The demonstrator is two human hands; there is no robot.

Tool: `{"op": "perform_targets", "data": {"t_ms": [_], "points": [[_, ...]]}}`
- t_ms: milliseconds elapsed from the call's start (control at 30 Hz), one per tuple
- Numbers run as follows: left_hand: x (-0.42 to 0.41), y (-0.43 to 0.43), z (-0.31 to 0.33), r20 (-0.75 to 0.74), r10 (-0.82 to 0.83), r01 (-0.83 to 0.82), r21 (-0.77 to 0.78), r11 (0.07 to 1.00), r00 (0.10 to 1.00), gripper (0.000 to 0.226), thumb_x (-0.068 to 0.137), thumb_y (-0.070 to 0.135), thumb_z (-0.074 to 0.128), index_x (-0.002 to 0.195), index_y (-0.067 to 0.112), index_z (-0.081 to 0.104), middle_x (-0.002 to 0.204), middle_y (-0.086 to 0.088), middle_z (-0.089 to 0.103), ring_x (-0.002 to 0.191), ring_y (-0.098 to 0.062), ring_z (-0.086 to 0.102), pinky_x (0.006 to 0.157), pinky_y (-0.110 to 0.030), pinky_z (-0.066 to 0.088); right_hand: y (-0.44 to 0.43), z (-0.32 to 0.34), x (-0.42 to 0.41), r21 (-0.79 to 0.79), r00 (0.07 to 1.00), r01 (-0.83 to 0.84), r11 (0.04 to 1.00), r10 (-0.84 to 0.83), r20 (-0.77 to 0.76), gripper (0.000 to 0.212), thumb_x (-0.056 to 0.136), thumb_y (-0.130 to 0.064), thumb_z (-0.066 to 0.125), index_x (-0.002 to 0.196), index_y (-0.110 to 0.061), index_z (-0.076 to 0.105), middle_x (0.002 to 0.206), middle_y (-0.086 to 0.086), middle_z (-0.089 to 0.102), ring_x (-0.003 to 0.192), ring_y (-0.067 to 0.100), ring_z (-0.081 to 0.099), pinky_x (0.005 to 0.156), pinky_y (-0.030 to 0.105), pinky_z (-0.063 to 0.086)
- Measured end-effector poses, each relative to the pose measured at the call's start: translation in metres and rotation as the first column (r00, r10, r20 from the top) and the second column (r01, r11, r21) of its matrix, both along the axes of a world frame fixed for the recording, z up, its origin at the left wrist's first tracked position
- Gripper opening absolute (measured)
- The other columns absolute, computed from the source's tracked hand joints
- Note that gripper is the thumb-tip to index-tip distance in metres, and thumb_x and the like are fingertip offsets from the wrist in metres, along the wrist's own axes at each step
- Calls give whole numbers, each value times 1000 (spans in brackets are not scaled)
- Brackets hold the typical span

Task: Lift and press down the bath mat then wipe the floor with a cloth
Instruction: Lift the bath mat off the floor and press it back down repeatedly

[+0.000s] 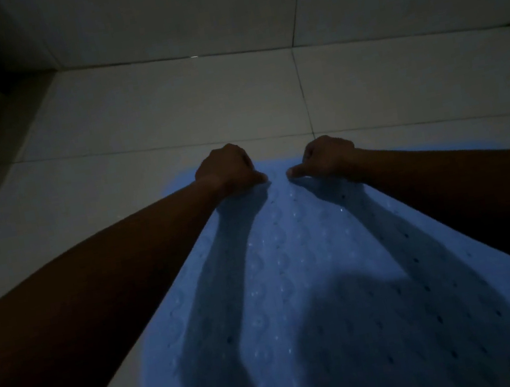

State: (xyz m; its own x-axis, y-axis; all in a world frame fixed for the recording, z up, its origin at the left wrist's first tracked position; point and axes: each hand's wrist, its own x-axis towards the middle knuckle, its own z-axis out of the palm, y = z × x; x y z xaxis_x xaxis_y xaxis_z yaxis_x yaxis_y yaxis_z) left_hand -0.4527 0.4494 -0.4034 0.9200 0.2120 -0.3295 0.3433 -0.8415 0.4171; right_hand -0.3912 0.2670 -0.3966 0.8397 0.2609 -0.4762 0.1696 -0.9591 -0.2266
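The bath mat [296,287] is spread on the floor [165,107], with the wall [182,9] well behind it. Its far edge is held by the left grip [229,170] and the right grip [325,156], side by side, apart.

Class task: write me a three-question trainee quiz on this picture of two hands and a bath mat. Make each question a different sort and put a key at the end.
1. True or false: the left hand and the right hand both grip the far edge of the bath mat.
2. Multiple choice: what lies beyond the mat's far edge? A) pale tiled floor B) carpet C) wooden boards
3. Fill the gap: the colour of the mat is ____.

Key: 1 true; 2 A; 3 blue.
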Motion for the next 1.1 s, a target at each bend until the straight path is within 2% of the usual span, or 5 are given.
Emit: {"op": "perform_targets", "data": {"t_ms": [333,533,733,900,1100], "points": [[49,5,-31,-118,146,-152,-42,988,982,71,48,58,91,95,11,64,93,-5,61,87,-25,59,71,-34,48,0,-17,37,123,949,269,955,-240,-205,69,63,-44,91,110,1,68,114,15,67,87,28,63,57,31,48],[42,-3,-19,-117,157,-160,-15,987,981,63,55,56,89,90,11,60,94,-5,62,87,-26,60,70,-35,49,11,0,32,55,946,277,959,-262,-192,88,65,-44,90,130,6,57,136,20,57,121,37,58,100,46,50],[13,1,-14,-59,48,-54,-112,992,997,52,51,57,90,81,26,60,94,5,60,98,-22,61,91,-44,52,5,-6,15,59,981,177,982,-172,-92,75,62,-63,84,108,-5,68,105,9,64,101,29,61,85,37,50],[-7,-9,-11,-22,84,-84,-20,996,996,58,54,56,90,96,36,55,119,-1,53,116,-27,51,102,-50,39,-11,0,-4,81,999,1,997,2,-36,45,64,-53,86,91,-23,66,115,1,65,117,25,54,101,37,27],[7,-17,-9,-156,165,-160,40,986,974,64,55,49,87,107,29,57,122,-3,57,119,-29,50,106,-59,27,6,4,6,-114,993,-21,993,8,-114,71,59,-59,87,112,-17,68,124,5,59,121,31,52,106,45,32]]}}
